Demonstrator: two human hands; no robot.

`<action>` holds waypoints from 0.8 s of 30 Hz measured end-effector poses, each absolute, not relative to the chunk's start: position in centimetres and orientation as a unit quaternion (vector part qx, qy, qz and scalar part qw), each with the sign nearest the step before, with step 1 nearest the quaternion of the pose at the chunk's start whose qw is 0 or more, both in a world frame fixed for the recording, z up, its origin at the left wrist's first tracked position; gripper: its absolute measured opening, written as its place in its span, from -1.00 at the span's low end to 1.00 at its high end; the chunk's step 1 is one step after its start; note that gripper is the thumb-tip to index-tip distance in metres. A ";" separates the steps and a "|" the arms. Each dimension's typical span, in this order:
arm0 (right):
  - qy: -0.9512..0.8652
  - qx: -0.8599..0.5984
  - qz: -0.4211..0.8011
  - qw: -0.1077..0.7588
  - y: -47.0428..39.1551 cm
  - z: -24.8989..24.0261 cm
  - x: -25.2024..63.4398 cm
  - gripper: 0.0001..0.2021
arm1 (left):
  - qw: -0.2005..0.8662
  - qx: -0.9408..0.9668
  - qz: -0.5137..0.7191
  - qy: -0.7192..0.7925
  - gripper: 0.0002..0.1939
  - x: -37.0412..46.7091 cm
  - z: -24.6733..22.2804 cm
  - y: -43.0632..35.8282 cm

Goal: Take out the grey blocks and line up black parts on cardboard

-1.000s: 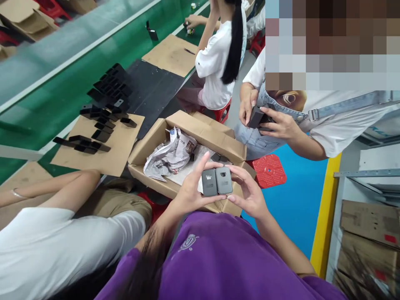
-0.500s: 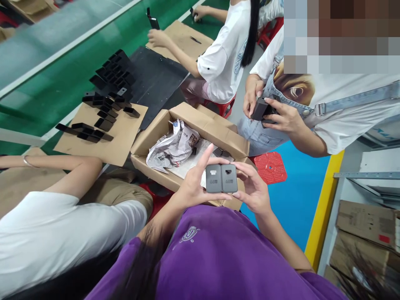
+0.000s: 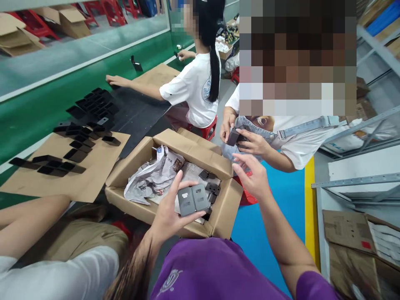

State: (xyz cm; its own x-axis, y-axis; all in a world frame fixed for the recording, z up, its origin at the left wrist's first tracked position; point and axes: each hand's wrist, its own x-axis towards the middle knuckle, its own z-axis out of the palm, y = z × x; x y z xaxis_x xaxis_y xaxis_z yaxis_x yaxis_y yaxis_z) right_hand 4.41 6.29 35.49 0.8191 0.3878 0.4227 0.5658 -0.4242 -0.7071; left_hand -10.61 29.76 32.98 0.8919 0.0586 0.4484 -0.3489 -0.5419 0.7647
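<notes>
Gripping two grey rectangular plastic parts point(image 3: 193, 199) side by side in left hand point(image 3: 170, 212), above open brown cardboard box point(image 3: 200, 148). Right hand point(image 3: 254, 179) raised, fingers loosely spread, holding nothing.

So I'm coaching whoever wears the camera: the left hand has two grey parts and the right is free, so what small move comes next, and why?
Probably bring the right hand down to the loose dark parts in the cardboard box. It is raised, open and holds nothing, while the left hand alone pinches the two grey parts side by side above the box.
</notes>
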 end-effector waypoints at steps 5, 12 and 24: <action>-0.332 -0.860 -0.136 0.364 7.5 38.5 8.6 -0.64 | 0.485 0.844 0.223 -0.059 0.12 -10.6 32.8 29.6; -0.399 -0.768 0.045 0.499 8.6 37.5 2.4 -0.77 | 0.523 0.813 0.245 -0.074 0.18 -10.0 33.0 29.1; -0.399 -0.727 0.049 0.556 8.3 36.0 -1.4 -0.66 | 0.552 0.800 0.217 -0.086 0.19 -9.7 33.2 28.5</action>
